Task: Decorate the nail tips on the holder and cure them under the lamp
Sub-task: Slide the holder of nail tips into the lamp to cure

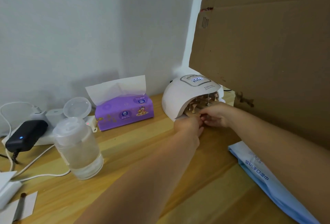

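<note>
I see both my left hand (187,125) and right hand (215,116) pinching the near edge of the flat wooden nail-tip holder (193,112), which runs away from them, right of frame centre, under the white domed curing lamp (180,97).

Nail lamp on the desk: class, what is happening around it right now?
A person has both hands at the mouth of the white nail lamp, whose display is lit. The left hand and right hand hold the near edge of the wooden holder, which sits partly under the lamp's dome with nail tips standing on small stands. Whether the holder is going in or coming out cannot be told. A purple tissue pack sits to the lamp's left on the wooden desk.
</note>
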The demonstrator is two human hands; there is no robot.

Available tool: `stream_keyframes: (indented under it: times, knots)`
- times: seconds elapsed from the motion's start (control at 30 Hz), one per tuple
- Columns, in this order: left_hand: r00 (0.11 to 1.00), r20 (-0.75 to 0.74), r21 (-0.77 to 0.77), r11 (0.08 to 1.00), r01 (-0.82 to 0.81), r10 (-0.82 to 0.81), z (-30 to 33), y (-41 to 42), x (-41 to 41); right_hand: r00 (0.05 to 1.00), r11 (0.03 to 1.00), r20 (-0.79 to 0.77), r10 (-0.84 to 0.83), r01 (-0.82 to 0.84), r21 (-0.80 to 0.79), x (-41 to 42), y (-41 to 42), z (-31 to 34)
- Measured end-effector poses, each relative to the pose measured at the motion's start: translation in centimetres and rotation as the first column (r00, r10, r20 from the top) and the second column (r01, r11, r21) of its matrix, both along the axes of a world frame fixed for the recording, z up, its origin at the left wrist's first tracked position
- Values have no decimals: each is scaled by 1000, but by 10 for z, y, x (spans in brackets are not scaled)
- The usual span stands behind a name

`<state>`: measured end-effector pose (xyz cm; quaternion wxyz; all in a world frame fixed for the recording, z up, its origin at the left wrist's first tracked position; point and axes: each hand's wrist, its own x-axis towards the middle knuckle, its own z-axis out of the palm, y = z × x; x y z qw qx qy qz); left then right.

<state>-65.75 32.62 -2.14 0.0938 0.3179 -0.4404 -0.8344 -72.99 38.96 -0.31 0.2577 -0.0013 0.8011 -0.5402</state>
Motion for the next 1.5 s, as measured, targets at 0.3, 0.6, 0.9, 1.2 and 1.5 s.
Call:
stream_keyframes:
  times: [0.3,0.6,0.9,1.2,1.5]
  knots:
    - [948,-62,-971,239,16,-313,-16,-7,16,989,985,-25,-148,145,-98,6,-2,0]
    - [850,424,-861,-430,272,-312,-34,-13,4,987,992,-110,-120,116,-45,1,5,10]
    - [793,537,-822,-388,417,-287,-29,-10,-13,608,954,-794,4,237,186,1,16,29]
    - [838,435,-876,-368,311,-329,-32,-19,-13,578,938,-770,271,20,345,-30,7,41]
    - [934,59,-959,-279,-44,-352,-35,-17,0,612,788,-616,497,-20,615,-48,-20,55]
